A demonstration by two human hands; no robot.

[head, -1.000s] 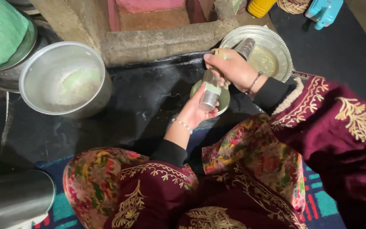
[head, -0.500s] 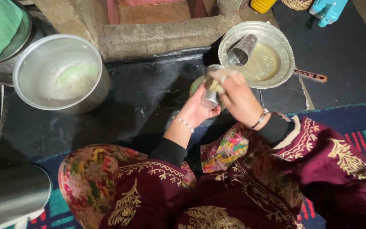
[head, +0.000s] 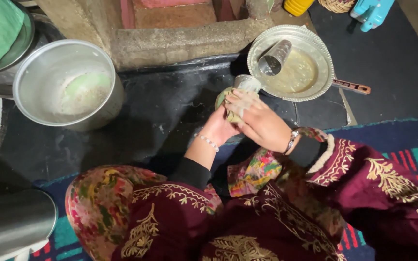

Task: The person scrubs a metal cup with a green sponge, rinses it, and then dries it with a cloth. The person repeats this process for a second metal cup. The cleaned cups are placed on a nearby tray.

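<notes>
My left hand (head: 218, 128) grips a steel tumbler (head: 246, 83) from below; only the soapy rim shows above my fingers. My right hand (head: 257, 118) lies over the tumbler's side and presses a greenish scrub pad (head: 229, 112) against it. A small green plate (head: 220, 98) peeks out underneath both hands. Just behind, a second steel tumbler (head: 274, 57) lies on its side in a round steel plate (head: 318, 50) holding cloudy water.
A large steel pot (head: 68, 84) with soapy residue stands at the left on the wet black floor. A stone step (head: 180, 41) runs along the back. Another steel vessel (head: 13, 224) is at the lower left. A brown handle (head: 351, 87) juts from under the plate.
My right hand has come down from the tumbler's top and now covers its side with the scrub pad. The tumbler sits a little higher, closer to the steel plate.
</notes>
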